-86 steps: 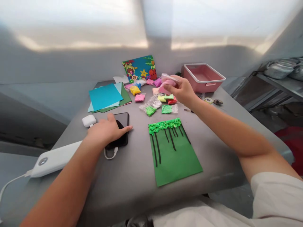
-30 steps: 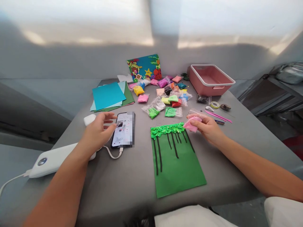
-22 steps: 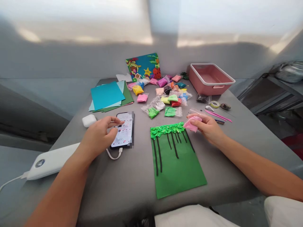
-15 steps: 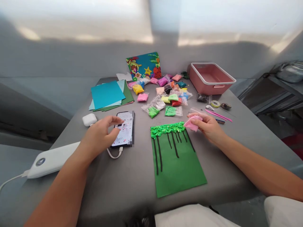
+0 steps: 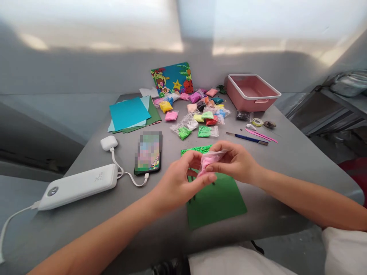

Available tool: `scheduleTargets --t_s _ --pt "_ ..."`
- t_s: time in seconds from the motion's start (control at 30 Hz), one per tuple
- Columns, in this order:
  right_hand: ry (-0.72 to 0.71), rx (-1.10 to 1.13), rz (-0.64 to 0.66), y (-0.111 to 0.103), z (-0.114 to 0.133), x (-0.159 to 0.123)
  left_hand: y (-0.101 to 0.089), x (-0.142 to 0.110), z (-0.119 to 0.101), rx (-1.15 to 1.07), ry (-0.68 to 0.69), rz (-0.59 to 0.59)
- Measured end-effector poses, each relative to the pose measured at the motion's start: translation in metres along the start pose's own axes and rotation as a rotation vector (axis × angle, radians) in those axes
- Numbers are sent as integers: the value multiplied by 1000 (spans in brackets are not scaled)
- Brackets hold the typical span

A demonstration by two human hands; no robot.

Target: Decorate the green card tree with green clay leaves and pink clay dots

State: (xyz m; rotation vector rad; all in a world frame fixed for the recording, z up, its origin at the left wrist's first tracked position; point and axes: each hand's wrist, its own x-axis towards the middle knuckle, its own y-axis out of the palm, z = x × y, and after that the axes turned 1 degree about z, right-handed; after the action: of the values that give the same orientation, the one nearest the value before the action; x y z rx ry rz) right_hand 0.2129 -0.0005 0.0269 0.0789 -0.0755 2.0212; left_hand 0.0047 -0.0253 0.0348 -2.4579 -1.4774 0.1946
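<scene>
Between my two hands is a small clear bag of pink clay [image 5: 208, 160]. My left hand [image 5: 187, 177] grips it from the left with thumb and fingers. From the other side, my right hand [image 5: 233, 162] pinches the bag near its plastic edge. Both hands are above a green sheet [image 5: 218, 206] lying on the table. Bright green clay leaves [image 5: 195, 149] run along the sheet's top edge, partly covered by my hands. Most of the dark strips below the leaves are hidden too.
A phone [image 5: 149, 152] lies left of the sheet, cabled to a white power bank [image 5: 78, 187]. Several clay bags [image 5: 208, 115] are spread behind. To the right lie a craft knife [image 5: 248, 138] and pink tools [image 5: 261, 135], with a pink basket [image 5: 252, 95] farther back.
My left hand has left the phone and taken hold of the pink clay bag. My right hand has brought the bag leftward over the sheet. The phone's screen picture is different.
</scene>
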Motion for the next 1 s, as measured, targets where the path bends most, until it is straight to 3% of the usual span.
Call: scheduleTargets --t_s 0.17,0.3,0.47,0.53,0.63,0.7,0.8,0.87,1.0 --pt "-177 -174 95 -1 18 14 -6 8 1 184 127 -244" --pt "-243 -424 62 -14 18 28 -12 11 8 325 177 -264" --pt "-197 -456 -61 -17 7 26 -10 13 17 409 228 -246" --pt "-175 -435 -99 -18 3 22 -21 13 19 466 261 -220" --pt "-129 -384 -174 -26 1 21 -59 13 22 581 269 -245" --pt "-110 -346 -213 -33 0 23 -90 11 26 865 143 -377" --pt "-96 -300 -234 -42 -2 27 -126 8 36 1028 -151 -305" --pt "-91 -280 -237 -45 -3 28 -136 6 44 1004 -257 -262" --pt "-94 -257 -241 -45 -2 26 -134 6 55 1000 -312 -345"
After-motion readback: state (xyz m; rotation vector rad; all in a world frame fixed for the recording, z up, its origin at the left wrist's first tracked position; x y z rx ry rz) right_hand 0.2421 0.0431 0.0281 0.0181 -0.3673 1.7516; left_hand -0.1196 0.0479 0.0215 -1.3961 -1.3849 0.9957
